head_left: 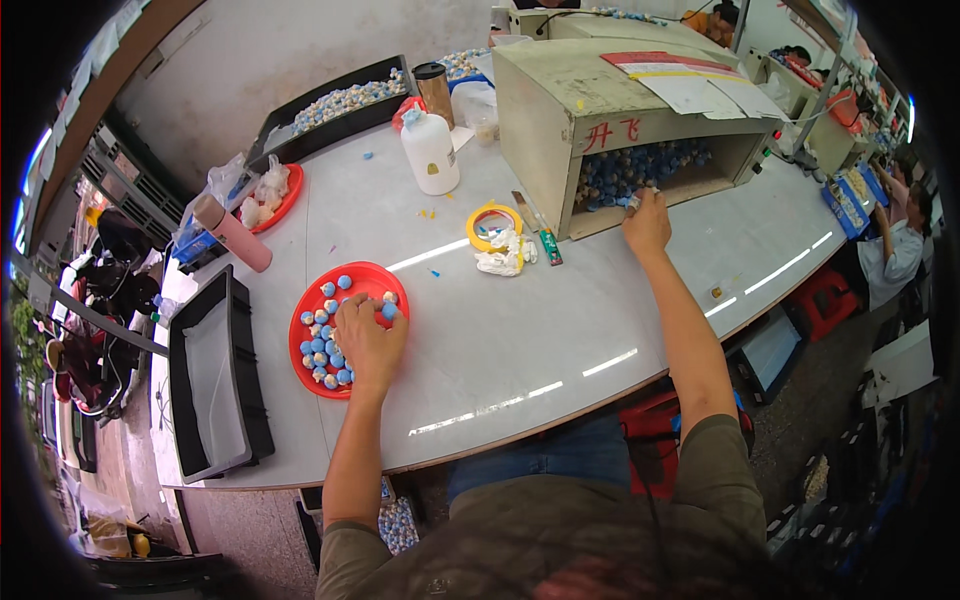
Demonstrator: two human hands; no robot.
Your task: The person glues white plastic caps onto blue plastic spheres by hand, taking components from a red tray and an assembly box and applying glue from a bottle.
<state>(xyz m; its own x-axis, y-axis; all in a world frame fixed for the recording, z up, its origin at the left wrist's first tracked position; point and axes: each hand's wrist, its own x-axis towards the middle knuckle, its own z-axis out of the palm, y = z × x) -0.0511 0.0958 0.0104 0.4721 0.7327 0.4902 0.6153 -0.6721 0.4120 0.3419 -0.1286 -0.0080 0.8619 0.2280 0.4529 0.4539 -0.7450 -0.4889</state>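
Note:
A round red plate (303,372) on the table holds several small blue-and-cream balls (333,347). My left hand (370,340) reaches over it, fingers bent down among the balls and thumb apart; a blue ball shows in the gap, and some fingertips are hidden. At the mouth of a grey-green metal box (533,130), my right hand (648,222) is closed in a pinch. Something small and whitish shows at its fingertips, too little to name. Inside the box lies a heap of blue pieces (640,170), partly in shadow.
Left of the plate stands a black tray (245,390), with a pink bottle (235,235) beyond. A white bottle (430,155), yellow tape roll (490,228) and crumpled white tissue (500,262) are mid-table. A long black tray (270,150) of balls stands behind. Another person (895,240) sits far right.

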